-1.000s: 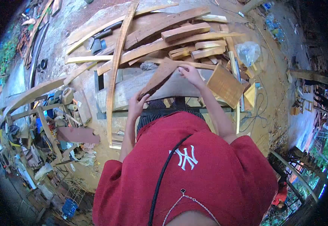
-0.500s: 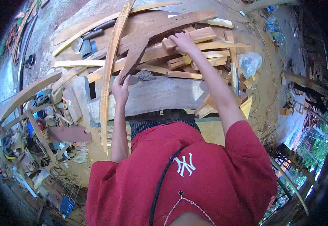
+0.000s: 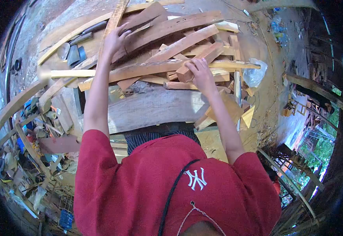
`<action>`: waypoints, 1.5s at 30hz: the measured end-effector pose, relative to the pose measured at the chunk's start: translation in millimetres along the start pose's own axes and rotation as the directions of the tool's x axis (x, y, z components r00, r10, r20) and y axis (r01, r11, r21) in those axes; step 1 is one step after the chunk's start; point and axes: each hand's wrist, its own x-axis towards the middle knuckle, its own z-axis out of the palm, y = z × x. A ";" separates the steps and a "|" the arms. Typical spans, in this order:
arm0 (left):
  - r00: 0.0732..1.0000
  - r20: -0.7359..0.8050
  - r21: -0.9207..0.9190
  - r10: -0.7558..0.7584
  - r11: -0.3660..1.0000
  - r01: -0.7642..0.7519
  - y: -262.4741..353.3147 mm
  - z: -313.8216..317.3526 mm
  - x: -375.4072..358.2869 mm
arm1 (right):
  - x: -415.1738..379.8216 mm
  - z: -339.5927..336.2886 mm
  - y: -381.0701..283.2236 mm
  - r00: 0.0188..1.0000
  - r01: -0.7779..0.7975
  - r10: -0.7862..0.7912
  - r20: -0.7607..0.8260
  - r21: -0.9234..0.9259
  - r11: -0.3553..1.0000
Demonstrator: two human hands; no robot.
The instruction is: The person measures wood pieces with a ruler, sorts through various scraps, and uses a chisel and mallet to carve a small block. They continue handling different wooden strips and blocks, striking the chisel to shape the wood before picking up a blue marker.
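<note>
At the upper left of the pile, my left hand has its fingers spread, close beside the dark flat board and over the long upright strip. My right hand is wrapped round the near end of a short wooden block, which lies tilted across the pile. Beneath that block runs a long, light-edged board. A long brown beam lies between my hands and the far side of the pile.
A wide grey plank stands between the pile and my body. Clear plastic lies right of the wood. Metal tools and a round cup are at the left. Clutter and a curved timber fill the far left.
My left hand has moved up and away from me, and the dark board has shifted to the far side. My right hand has drawn the block nearer and turned it.
</note>
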 end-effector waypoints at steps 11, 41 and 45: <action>0.999 0.020 0.355 0.029 0.934 -0.034 -34.8 52.3 29.5 | -2.0 -14.4 -1.7 0.998 0.026 -0.026 0.063 -0.005 1.000; 0.903 0.400 0.050 0.157 0.980 -0.193 59.9 102.2 -20.0 | -127.2 56.5 -40.1 1.000 -0.014 0.014 0.001 0.015 1.000; 0.981 0.194 -0.149 0.004 0.989 0.025 29.8 99.5 -28.3 | -131.1 64.3 -40.2 0.999 -0.032 0.030 -0.043 -0.029 0.999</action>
